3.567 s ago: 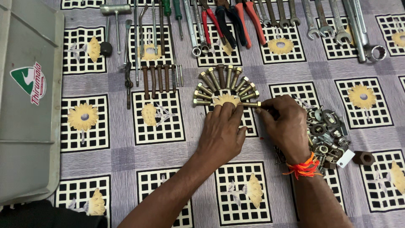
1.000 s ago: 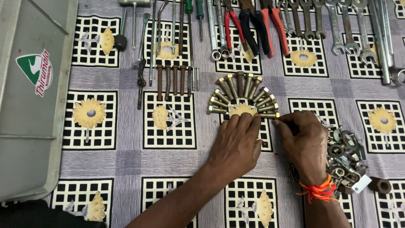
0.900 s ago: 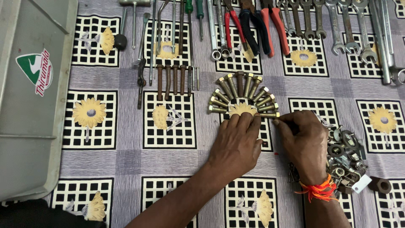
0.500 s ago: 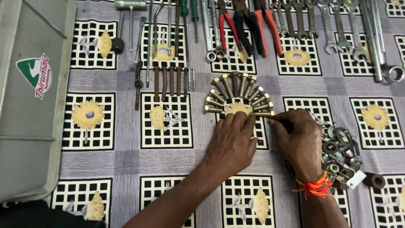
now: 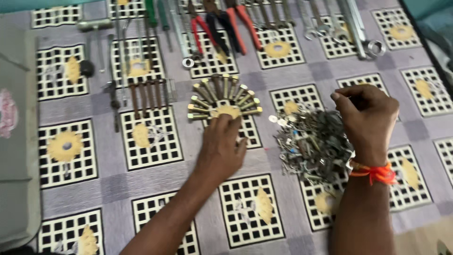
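Cloth [image 5: 292,71] in purple with black-and-white grid squares and yellow flowers covers the whole work surface, a grey tray [image 5: 19,141] lying along its left edge and pliers [image 5: 222,23], spanners and screwdrivers lined up across the top. Right hand [image 5: 368,120] hovers over the heap of loose nuts and washers [image 5: 314,141], fingers curled in together, though I cannot tell whether they pinch anything. Left hand [image 5: 222,144] lies flat just below the fan of brass-headed bolts [image 5: 224,97], fingers together, tips touching its lower edge.

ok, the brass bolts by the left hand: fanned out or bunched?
Fanned out. The brass bolts lie in a half-circle, heads outward, shanks pointing in toward the left hand.
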